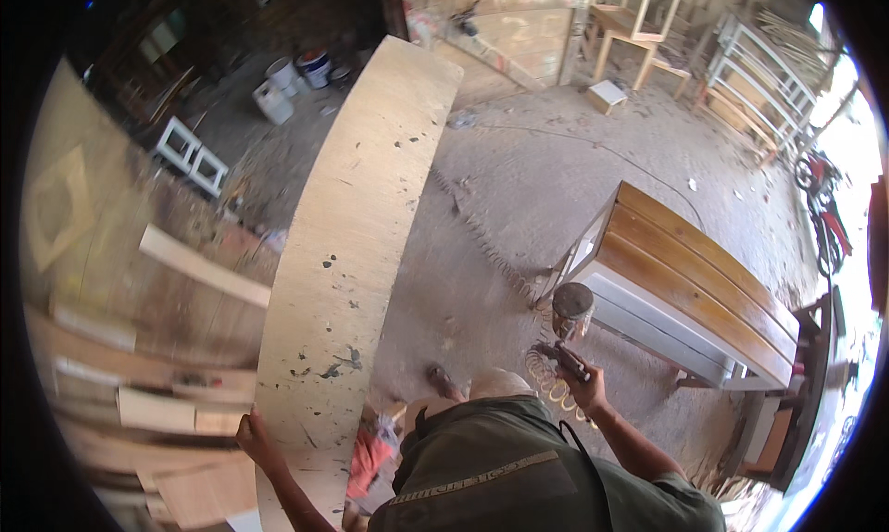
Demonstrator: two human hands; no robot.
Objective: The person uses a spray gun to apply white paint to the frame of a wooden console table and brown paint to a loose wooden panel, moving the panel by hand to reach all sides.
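Head view: left hand [250, 437] gripping plywood sheet [356, 217] edge; right hand [582, 376] closed on nail gun [567, 333]. Keep sheet steady, gun pointed away fr. body.

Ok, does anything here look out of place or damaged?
The long plywood board that the left hand steadies is speckled with dark spots and scuffs. A coiled hose trails loose over the dusty floor toward the tool in the right hand.

Board [352, 217] left of bench [694, 282]
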